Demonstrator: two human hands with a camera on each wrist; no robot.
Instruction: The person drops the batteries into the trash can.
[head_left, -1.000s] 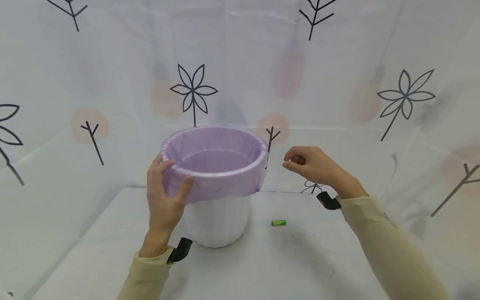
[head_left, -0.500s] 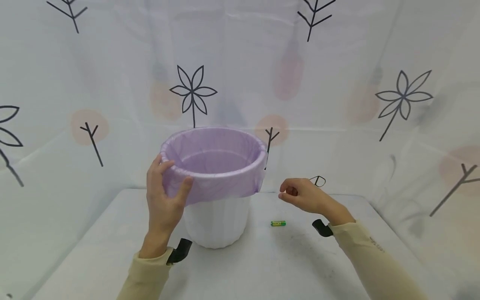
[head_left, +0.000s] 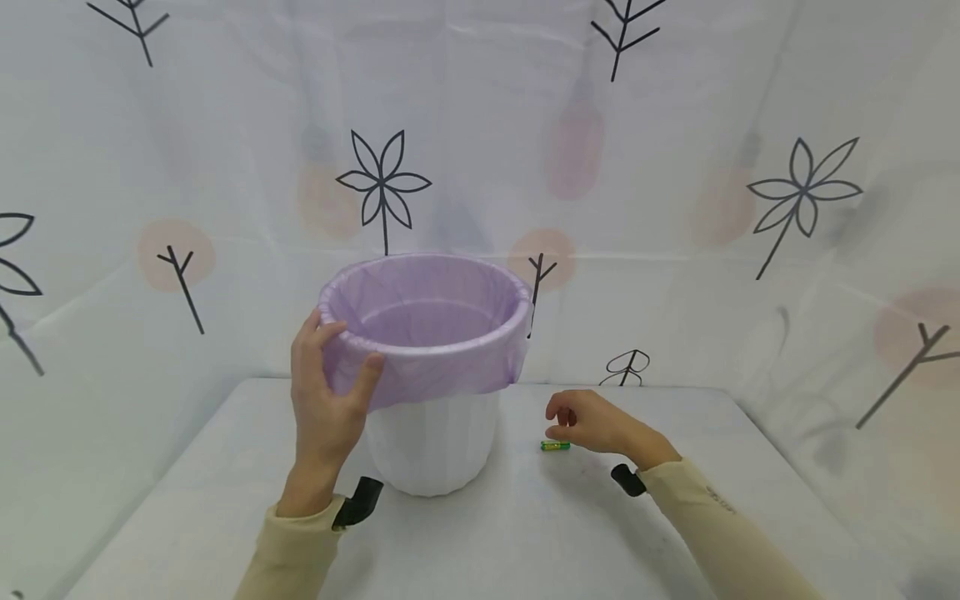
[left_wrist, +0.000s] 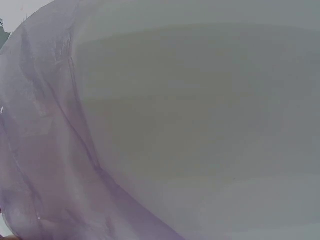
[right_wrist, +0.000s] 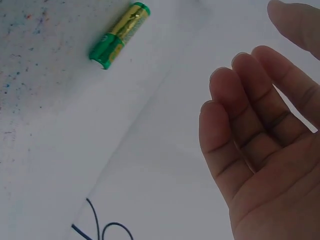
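A white trash bin [head_left: 435, 450], lined with a purple trash bag [head_left: 442, 373] folded over its rim, stands upright on the table. My left hand [head_left: 326, 408] holds the bin's left side at the bag-covered rim, thumb across the front of the folded bag. The left wrist view shows the bag [left_wrist: 50, 140] and the bin's white wall [left_wrist: 210, 125] close up, with almost none of the hand. A green and gold battery [right_wrist: 120, 35] lies on the table right of the bin. My right hand [head_left: 596, 421] hovers just above it, holding nothing; its fingers [right_wrist: 222, 130] are loosely bent, apart from the battery.
The white table [head_left: 465, 550] carries the bin and the battery, with small specks on its surface near the battery. Behind it hangs a white curtain [head_left: 465, 125] with plant drawings and pale pink patches. The table's back edge lies just beyond the bin.
My right hand has come down and a little to the left, from beside the bin's rim to just over the battery. The left hand and the bin have stayed in place.
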